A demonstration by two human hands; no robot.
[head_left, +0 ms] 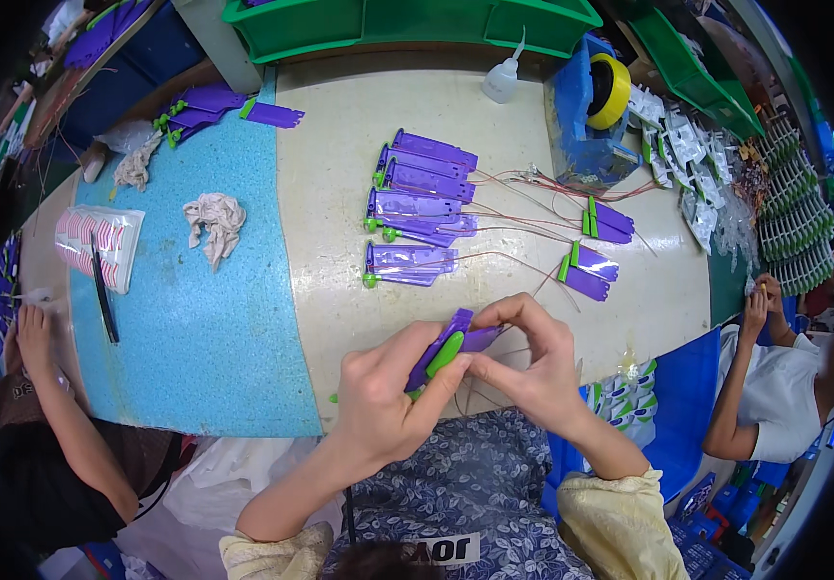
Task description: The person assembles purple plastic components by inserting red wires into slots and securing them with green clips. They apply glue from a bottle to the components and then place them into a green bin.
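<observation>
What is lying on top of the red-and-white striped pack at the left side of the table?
A thin black stick-like tool lies across the striped pack, its lower end reaching onto the blue mat. What it covers on the pack cannot be seen.

The left hand [378, 401] and right hand [533, 362] cover much of the purple plastic part with a green clip [448, 348]. The thin red wires [533, 198] near the bench's far right edge tangle too finely to separate.

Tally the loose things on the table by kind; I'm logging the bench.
Crumpled rags: 2
Squeeze bottle: 1
Yellow tape roll: 1
Sheet of red and white stickers: 1
Total: 5
</observation>
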